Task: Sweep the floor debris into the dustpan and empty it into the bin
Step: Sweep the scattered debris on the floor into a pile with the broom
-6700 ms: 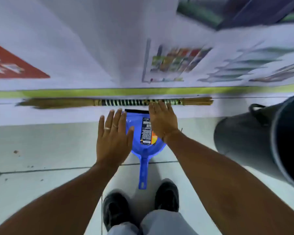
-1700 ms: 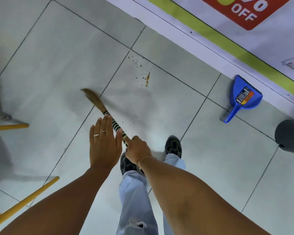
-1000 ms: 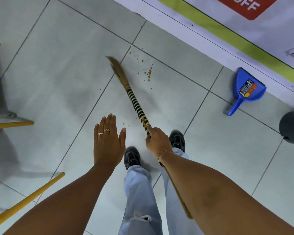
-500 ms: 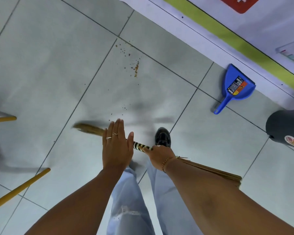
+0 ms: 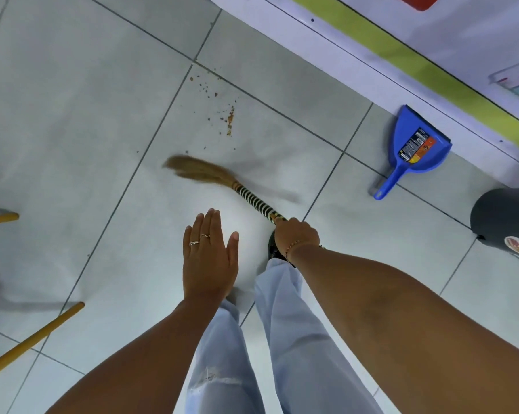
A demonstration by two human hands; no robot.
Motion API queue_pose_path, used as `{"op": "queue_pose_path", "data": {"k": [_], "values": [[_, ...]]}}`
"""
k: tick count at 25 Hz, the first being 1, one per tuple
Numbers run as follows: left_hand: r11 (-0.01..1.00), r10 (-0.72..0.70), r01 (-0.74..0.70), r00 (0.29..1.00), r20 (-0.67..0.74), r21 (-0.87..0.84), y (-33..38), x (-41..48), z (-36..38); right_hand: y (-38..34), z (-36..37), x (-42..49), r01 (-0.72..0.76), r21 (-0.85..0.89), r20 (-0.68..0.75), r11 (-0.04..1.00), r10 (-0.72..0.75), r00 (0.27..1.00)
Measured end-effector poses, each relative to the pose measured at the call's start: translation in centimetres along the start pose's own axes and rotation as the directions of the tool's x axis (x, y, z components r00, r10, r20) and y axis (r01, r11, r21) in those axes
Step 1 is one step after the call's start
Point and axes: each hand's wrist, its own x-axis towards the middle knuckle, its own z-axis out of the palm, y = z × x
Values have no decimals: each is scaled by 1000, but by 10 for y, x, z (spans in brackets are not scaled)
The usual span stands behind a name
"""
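1. The right hand [image 5: 295, 233] is closing its grip around the striped handle of the broom [image 5: 252, 200], whose blurred bristles are touching the tiled floor [image 5: 73, 115].
2. The left hand [image 5: 209, 258] is hovering flat with fingers spread, holding nothing.
3. The debris [image 5: 229, 119] is lying just beyond the bristles.
4. The blue dustpan [image 5: 413, 147] is resting near the wall, with the dark bin [image 5: 503, 221] nearby at the right edge.
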Motion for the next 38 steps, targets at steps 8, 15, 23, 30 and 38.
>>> {"op": "queue_pose_path", "data": {"k": [8, 15, 23, 30, 38], "values": [[999, -21, 21, 1000, 3, 45, -20, 6, -8, -22, -45, 28, 27, 19, -115, 999, -24, 993], [999, -27, 28, 1000, -5, 37, -6, 6, -18, 15, -27, -4, 289, -57, -204, 956, -295, 934], [999, 43, -43, 999, 21, 12, 41, 19, -1, 71, -19, -9, 211, -273, 43, 938, -207, 977], [994, 97, -101, 990, 107, 30, 54, 22, 5, 98, -62, 18, -18, -228, -84, 973, -2, 996], [990, 137, -141, 984, 112, 31, 35, 55, -1, 64, -103, 56, -23, -184, -195, 983, -14, 981]]}}
